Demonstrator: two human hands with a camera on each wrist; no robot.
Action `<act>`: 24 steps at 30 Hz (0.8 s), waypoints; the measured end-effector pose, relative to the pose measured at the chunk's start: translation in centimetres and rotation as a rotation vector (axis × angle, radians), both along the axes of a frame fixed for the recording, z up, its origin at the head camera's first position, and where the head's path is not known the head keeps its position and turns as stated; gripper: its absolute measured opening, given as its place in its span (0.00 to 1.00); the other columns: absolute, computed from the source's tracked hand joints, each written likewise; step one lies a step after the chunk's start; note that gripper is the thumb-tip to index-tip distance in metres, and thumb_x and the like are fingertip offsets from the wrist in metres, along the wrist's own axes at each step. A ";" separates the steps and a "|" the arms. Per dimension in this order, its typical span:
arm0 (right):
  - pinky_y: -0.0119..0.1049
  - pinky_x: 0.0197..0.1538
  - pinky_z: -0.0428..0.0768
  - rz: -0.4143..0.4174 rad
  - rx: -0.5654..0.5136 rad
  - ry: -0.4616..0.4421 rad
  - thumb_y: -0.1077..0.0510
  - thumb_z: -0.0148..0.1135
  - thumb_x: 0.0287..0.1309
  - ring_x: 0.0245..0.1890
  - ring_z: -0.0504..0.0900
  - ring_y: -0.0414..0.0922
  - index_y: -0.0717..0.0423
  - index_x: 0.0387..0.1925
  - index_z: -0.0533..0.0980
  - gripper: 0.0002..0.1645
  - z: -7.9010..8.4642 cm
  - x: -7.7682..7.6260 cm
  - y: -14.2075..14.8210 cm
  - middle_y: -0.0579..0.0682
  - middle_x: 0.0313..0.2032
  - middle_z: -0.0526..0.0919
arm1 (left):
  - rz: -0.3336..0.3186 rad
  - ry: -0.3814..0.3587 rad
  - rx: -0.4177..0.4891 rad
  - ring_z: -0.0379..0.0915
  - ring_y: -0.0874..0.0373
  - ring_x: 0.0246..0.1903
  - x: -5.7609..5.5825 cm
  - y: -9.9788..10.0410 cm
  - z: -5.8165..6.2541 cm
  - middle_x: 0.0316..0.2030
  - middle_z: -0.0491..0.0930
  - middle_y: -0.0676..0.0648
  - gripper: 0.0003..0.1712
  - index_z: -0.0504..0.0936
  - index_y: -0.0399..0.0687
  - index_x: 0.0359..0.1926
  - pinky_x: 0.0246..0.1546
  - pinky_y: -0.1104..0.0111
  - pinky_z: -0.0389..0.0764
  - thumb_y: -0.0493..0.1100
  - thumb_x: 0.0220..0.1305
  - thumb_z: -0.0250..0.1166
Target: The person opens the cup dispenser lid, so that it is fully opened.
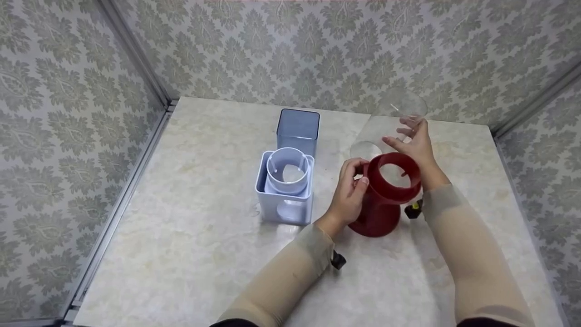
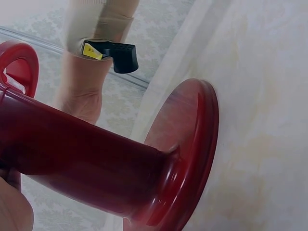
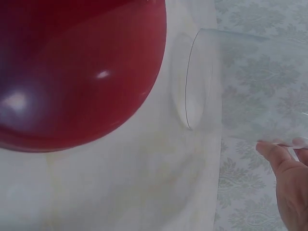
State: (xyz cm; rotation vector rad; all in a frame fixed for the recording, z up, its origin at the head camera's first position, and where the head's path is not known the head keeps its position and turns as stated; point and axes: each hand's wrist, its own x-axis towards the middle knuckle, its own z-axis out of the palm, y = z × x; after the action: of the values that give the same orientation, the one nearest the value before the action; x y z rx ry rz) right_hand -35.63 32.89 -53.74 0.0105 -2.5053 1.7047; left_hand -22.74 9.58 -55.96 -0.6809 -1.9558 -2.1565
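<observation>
A glossy red stand with a disc foot, slim stem and wide open cup is nearest my left hand. That hand grips a loop at the cup's left side; the left wrist view shows the stem and foot close up. Behind the stand is a clear glass cylinder, tilted to the right. My right hand holds it at its side, thumb on the near face. In the right wrist view, the fingertips meet the cylinder along its lower edge.
To the left stands a pale blue square container with a round pale blue cup piece inside it. A translucent blue square cover is right behind. Patterned walls bound the marbled table.
</observation>
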 end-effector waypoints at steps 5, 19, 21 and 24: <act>0.57 0.82 0.76 0.031 0.057 -0.024 0.42 0.85 0.63 0.83 0.69 0.56 0.50 0.86 0.49 0.67 0.5 0.8 -0.9 0.55 0.85 0.63 | -0.009 -0.003 -0.008 0.71 0.57 0.63 0.1 -0.1 0.1 0.70 0.69 0.36 0.26 0.71 0.35 0.72 0.61 0.69 0.85 0.44 0.82 0.51; 0.59 0.88 0.68 0.073 0.118 -0.031 0.44 0.85 0.63 0.87 0.63 0.61 0.50 0.90 0.42 0.74 0.9 1.9 -1.7 0.59 0.86 0.60 | -0.006 -0.018 0.038 0.73 0.56 0.64 0.3 0.1 0.4 0.69 0.69 0.33 0.25 0.71 0.32 0.72 0.62 0.68 0.84 0.42 0.82 0.52; 0.59 0.87 0.70 0.067 0.130 -0.024 0.43 0.85 0.63 0.86 0.65 0.60 0.50 0.90 0.43 0.73 0.5 1.7 -1.5 0.58 0.85 0.61 | -0.006 -0.042 0.036 0.74 0.55 0.64 0.4 0.0 0.7 0.69 0.70 0.33 0.25 0.72 0.32 0.71 0.64 0.68 0.84 0.41 0.81 0.52; 0.60 0.87 0.70 0.071 0.125 -0.030 0.41 0.87 0.61 0.87 0.64 0.61 0.50 0.90 0.43 0.75 0.3 1.4 -1.3 0.57 0.85 0.60 | 0.000 -0.084 0.014 0.75 0.52 0.65 0.4 -0.3 1.5 0.68 0.72 0.34 0.25 0.73 0.32 0.70 0.66 0.68 0.83 0.38 0.79 0.53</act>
State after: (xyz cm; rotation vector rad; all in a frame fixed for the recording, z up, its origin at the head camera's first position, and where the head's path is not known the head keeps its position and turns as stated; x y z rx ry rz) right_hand -34.18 31.58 -53.47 0.0858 -2.6602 1.5808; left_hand -22.36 9.31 -54.50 -0.5977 -1.9790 -2.2311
